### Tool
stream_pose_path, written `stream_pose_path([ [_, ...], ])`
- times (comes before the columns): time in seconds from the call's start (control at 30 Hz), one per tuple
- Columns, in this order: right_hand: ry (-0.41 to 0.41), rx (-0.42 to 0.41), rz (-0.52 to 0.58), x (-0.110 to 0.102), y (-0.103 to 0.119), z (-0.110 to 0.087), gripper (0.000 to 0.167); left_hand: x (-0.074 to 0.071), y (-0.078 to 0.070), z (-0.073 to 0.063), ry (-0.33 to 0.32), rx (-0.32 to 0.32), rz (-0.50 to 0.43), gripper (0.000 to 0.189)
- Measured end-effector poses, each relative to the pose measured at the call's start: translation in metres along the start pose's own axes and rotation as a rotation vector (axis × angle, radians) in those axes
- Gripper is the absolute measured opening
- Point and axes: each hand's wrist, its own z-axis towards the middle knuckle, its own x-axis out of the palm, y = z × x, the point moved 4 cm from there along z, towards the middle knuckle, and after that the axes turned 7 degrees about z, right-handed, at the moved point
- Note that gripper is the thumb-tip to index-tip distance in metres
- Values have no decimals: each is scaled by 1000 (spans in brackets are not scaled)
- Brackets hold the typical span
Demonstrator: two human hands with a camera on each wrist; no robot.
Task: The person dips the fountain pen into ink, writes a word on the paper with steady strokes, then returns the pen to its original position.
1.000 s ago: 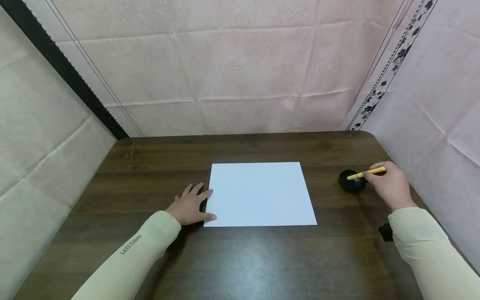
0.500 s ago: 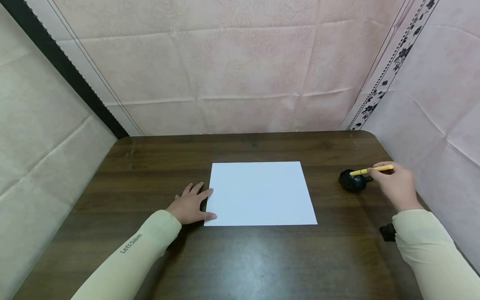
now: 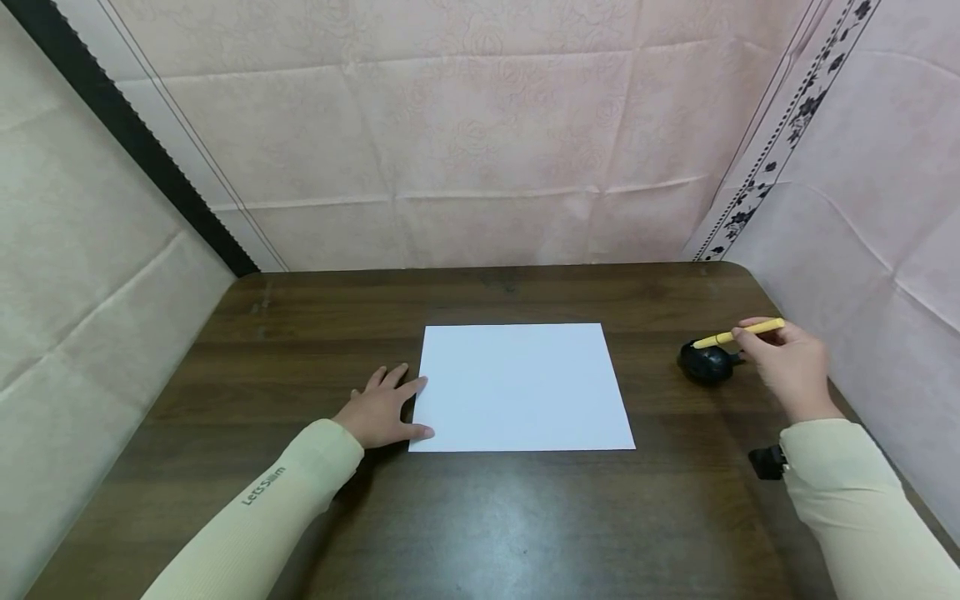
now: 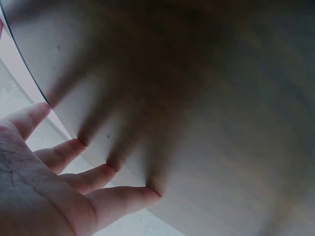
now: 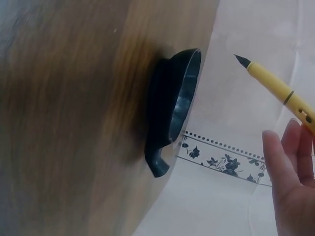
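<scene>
While the left hand (image 3: 381,414) lies flat on the table (image 3: 300,350) in the head view, its straight, spread fingers touch the left edge of the white sheet of paper (image 3: 521,387) and hold nothing. On the right side of the table the right hand (image 3: 787,367) pinches a yellow brush (image 3: 738,333), whose tip hangs just above a small black dish (image 3: 707,363), well apart from the paper.

In the left wrist view, the fingers (image 4: 74,150) are stretched out with their tips pressed on the tabletop.

In the right wrist view, the dark pointed tip of the brush (image 5: 278,88) is clear of the dish (image 5: 172,110), just beside its rim, and the fingers (image 5: 290,177) are curled about the barrel.
</scene>
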Motion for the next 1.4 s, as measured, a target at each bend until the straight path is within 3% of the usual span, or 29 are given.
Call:
stream_pose_path([
  [0.33,38,7,62,16,8,-1,4,0,1,-1,8,-6,5,87],
  [0.73,83,11,48,37,17,-4,14,-2,0,-1,7,22,1,86],
  [1.27,150,58,245,72,27,-10,17,-4,-1,0,1,8,12,85],
  [1.4,173,60,228,85,28,-12,18,-3,-1,-1,2,7,10,85],
])
